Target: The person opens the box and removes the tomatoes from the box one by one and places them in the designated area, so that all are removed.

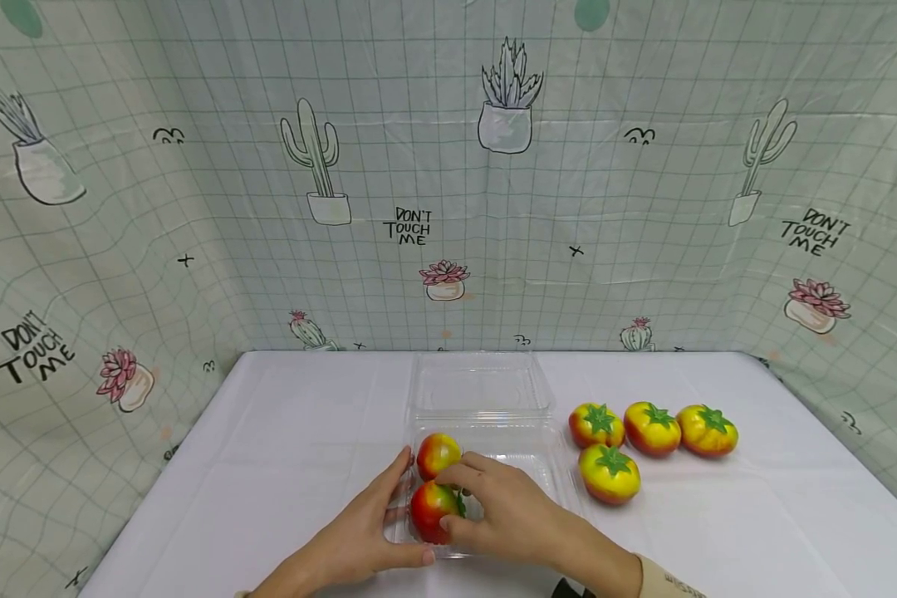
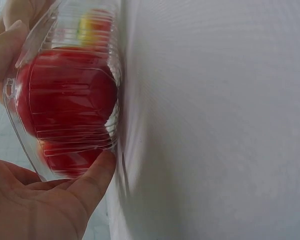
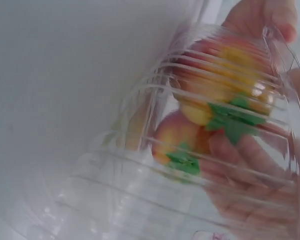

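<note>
A clear plastic clamshell box [image 1: 519, 455] lies with its lid folded back, two red-and-yellow tomatoes along its left side. The nearer tomato [image 1: 423, 508] sits in the front left corner, and my right hand [image 1: 512, 511] pinches it between thumb and fingers. Behind it is the farther tomato [image 1: 438, 454], just beyond the right fingertips. My left hand [image 1: 359, 527] is spread around the box's front left corner, its fingers straight along the left wall. In the left wrist view, a digit of the left hand [image 2: 55, 200] touches the box's lower edge. Green star-shaped leaves [image 3: 237, 119] show through the plastic.
Several more tomatoes [image 1: 610, 473] with green tops stand right of the box on the white tabletop [image 1: 306, 432]. The transparent lid [image 1: 482, 386] lies flat toward the back. A patterned cloth [image 1: 448, 166] hangs behind and at both sides.
</note>
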`<state>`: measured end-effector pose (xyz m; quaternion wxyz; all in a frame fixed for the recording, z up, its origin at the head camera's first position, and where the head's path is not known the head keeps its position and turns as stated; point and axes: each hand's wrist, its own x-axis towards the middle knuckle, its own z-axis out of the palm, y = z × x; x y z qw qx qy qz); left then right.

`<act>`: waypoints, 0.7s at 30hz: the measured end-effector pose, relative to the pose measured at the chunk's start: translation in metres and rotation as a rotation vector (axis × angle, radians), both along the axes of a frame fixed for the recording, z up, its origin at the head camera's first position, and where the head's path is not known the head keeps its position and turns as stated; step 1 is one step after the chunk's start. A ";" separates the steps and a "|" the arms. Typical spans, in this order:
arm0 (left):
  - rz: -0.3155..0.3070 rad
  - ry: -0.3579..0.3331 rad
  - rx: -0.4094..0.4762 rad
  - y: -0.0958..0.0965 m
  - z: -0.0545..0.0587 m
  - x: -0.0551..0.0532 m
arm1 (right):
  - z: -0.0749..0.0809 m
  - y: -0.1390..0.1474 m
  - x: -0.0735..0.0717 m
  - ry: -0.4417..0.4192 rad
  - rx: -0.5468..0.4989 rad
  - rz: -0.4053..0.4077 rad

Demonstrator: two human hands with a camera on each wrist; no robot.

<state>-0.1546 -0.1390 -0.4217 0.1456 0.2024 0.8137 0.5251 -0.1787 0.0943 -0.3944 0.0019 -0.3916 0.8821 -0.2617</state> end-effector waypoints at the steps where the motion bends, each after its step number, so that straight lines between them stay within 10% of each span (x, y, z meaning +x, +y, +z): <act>1: 0.000 0.001 0.001 0.000 0.000 0.000 | 0.000 0.000 0.000 0.003 -0.002 0.000; 21: -0.003 -0.013 -0.003 -0.001 0.001 0.000 | -0.003 -0.001 0.000 -0.023 -0.047 0.023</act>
